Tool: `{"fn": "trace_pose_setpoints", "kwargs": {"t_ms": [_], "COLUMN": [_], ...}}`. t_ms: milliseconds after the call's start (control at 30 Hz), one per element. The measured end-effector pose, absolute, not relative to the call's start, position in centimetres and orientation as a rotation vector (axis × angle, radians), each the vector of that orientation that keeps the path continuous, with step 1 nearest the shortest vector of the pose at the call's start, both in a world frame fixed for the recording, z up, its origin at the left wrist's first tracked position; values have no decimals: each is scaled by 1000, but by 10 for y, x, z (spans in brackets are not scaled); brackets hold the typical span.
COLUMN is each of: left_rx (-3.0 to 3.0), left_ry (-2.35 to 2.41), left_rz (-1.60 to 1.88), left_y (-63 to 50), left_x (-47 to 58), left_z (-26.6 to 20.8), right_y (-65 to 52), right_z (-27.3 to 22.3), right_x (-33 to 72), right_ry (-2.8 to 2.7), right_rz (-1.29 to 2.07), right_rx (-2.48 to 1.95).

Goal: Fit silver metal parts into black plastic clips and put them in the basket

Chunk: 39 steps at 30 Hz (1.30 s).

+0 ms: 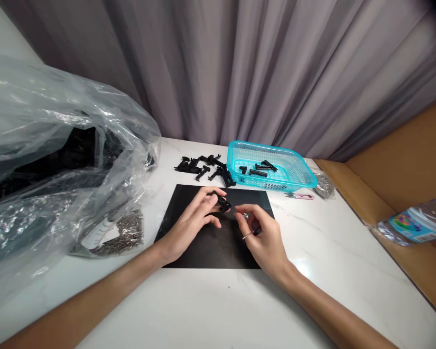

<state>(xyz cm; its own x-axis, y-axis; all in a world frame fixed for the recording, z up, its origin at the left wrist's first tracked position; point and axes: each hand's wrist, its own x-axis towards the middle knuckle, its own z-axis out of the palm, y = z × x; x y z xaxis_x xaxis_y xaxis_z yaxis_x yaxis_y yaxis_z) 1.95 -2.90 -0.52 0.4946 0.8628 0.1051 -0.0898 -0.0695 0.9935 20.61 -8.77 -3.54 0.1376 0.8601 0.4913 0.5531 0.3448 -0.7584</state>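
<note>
Over a black mat [210,252], my left hand [192,218] grips a small black plastic part [223,203] between thumb and fingers. My right hand [263,235] is closed just to its right, its thumb and index finger pinched near the part's end. What the pinch holds is too small to make out. Beneath the right fingers lies a little heap of small silvery metal pieces [245,216], partly hidden. A thin light-coloured stick or ring-like line shows by the right fingers.
Several loose black plastic parts [203,167] lie behind the mat. A turquoise basket [308,180] holds a few more. Pink-handled thread snips [301,196] and a bag of metal pieces [323,185] lie right; a large clear plastic bag [131,116] and another metal-filled bag [127,232] lie left. A cardboard box [396,145] stands right.
</note>
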Motion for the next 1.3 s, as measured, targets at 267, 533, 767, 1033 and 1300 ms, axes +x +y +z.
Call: {"fn": "trace_pose_setpoints", "kwargs": {"t_ms": [267, 533, 767, 1033, 1300], "left_rx": [1694, 1959, 2150, 2347, 2443], "left_ry": [727, 704, 774, 733, 676], "left_rz": [894, 1011, 1049, 1104, 1092], "left_y": [-24, -20, -20, -19, -22], "left_x": [17, 14, 12, 11, 9], "left_z": [-14, -23, -22, -22, -16], "right_y": [-88, -86, -86, -81, -78], "right_z": [-36, -32, -29, -32, -36], "right_x": [209, 217, 216, 218, 220], "right_ry": [-1490, -1613, -1552, -1521, -1626], "right_rz": [404, 523, 670, 726, 728], "right_rx": [-1293, -1188, -1115, -1121, -1115]}}
